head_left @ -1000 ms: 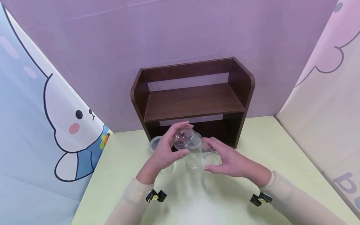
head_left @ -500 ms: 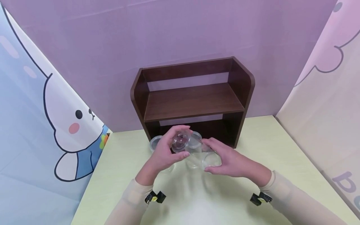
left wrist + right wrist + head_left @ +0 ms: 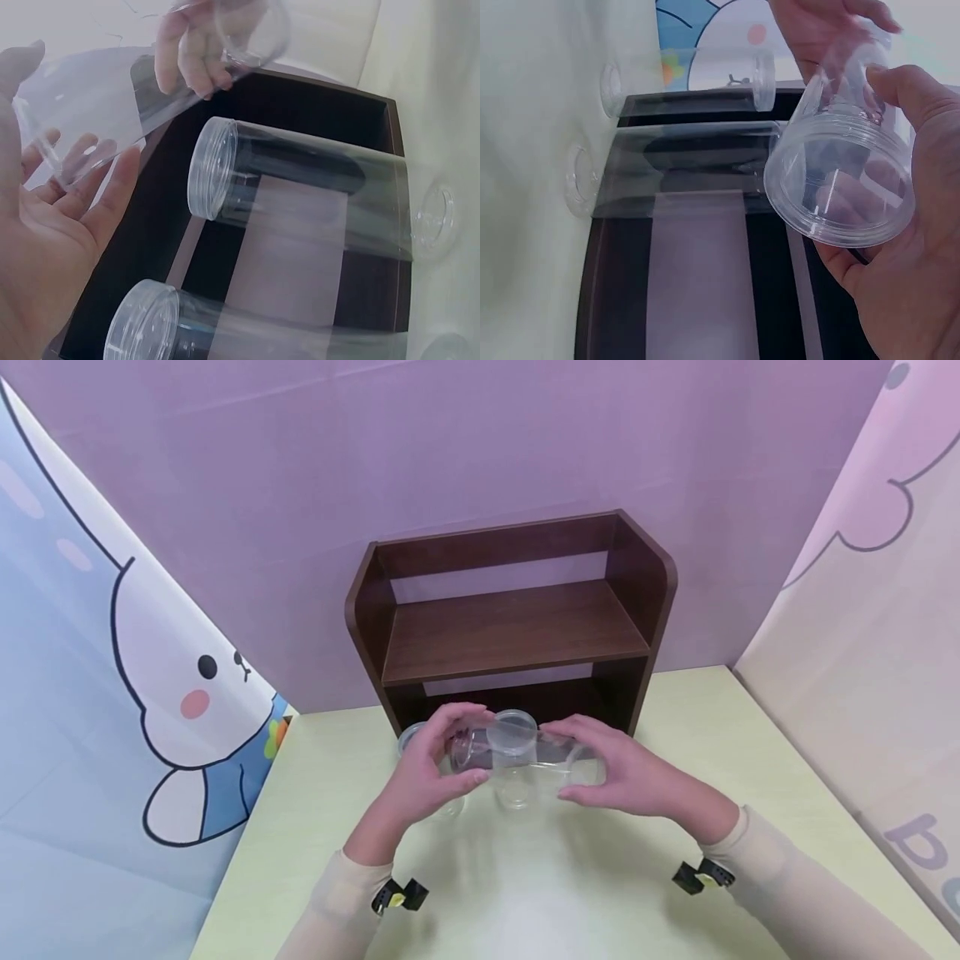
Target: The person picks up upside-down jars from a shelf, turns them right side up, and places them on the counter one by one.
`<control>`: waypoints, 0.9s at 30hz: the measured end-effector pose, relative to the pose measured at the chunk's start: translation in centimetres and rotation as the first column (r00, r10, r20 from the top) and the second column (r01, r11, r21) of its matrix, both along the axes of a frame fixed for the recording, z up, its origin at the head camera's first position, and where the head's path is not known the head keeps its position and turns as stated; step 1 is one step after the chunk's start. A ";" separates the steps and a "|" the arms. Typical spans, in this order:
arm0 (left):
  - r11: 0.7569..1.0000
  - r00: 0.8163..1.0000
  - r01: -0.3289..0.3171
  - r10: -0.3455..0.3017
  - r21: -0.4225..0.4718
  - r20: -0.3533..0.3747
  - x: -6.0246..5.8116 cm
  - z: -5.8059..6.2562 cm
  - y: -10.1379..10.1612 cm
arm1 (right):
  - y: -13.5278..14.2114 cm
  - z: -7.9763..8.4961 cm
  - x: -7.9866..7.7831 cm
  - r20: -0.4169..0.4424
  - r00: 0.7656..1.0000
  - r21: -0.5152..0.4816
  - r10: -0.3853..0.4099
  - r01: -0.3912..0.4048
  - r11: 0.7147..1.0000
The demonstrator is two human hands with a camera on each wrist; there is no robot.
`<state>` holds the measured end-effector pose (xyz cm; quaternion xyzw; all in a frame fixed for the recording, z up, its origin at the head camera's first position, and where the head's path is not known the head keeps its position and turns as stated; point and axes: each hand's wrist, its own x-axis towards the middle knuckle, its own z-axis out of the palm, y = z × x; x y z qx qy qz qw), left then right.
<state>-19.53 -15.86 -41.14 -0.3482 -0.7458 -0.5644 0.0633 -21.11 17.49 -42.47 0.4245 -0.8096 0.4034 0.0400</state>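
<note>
A clear plastic jar [image 3: 840, 180] is held sideways, between my two hands. My left hand [image 3: 427, 772] curves its thumb and fingers about the jar's left end, while my right hand [image 3: 630, 768] grips the other end, where the right wrist view shows a ridged round rim. Whether that end is capped I cannot tell. Behind the held jar, a second clear jar with a lid [image 3: 214, 169] stands upright on the table. A third lidded jar [image 3: 142, 322] stands farther left, partly hidden by my left hand in the head view.
A dark brown two-tier shelf [image 3: 517, 627] stands on the pale green table [image 3: 675, 877], just beyond the jars. A purple backdrop [image 3: 487, 443] hangs behind it. Printed cloth panels flank both sides, with a cartoon rabbit [image 3: 187, 727] on the left.
The held jar has turned from pointing partly toward me to lying more crosswise. My left hand has shifted slightly left and my right hand slightly right. The standing jars have not moved.
</note>
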 end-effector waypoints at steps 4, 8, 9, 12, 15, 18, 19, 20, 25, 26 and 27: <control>0.999 1.000 -0.016 0.016 -0.031 -0.006 0.1 -0.2 -0.2 | 0.5 0.4 -0.2 -0.006 1.000 -0.021 -0.005 0.005 1.000; 0.999 1.000 -0.015 0.015 -0.047 -0.011 0.0 -0.6 -0.4 | 0.8 1.0 -0.2 -0.002 1.000 -0.034 -0.007 0.007 0.999; 0.998 1.000 -0.019 0.019 -0.055 -0.011 0.0 -0.7 -0.5 | 0.9 1.2 -0.2 0.003 1.000 -0.040 -0.004 0.004 0.999; 0.995 0.999 -0.039 0.039 -0.090 -0.007 0.1 -1.0 -0.6 | 1.1 1.5 -0.3 0.015 1.000 -0.058 0.001 -0.001 0.998; 0.992 0.998 -0.058 0.058 -0.115 -0.001 0.3 -1.3 -0.8 | 1.3 1.5 -0.4 0.012 1.000 -0.076 0.010 -0.009 0.997; 0.993 0.998 -0.057 0.058 -0.106 0.002 0.3 -1.5 -0.8 | 1.4 1.5 -0.4 0.010 1.000 -0.087 0.011 -0.010 0.996; 0.994 0.998 -0.056 0.056 -0.099 0.003 0.3 -1.5 -0.7 | 1.4 1.5 -0.5 0.005 1.000 -0.090 0.010 -0.010 0.996; 0.994 0.998 -0.056 0.056 -0.093 0.003 0.3 -1.6 -0.7 | 1.4 1.4 -0.5 0.001 1.000 -0.095 0.008 -0.007 0.995; 0.997 0.998 -0.059 0.060 -0.053 0.017 0.3 -1.9 -0.7 | 1.2 1.1 -0.6 -0.008 1.000 -0.152 -0.013 0.011 0.988; 0.997 0.998 -0.060 0.061 -0.043 0.019 0.3 -2.0 -0.7 | 1.1 1.0 -0.6 -0.003 1.000 -0.170 -0.018 0.017 0.985; 0.998 0.998 -0.061 0.061 -0.031 0.022 0.3 -2.0 -0.7 | 1.1 0.9 -0.6 0.002 1.000 -0.188 -0.022 0.022 0.982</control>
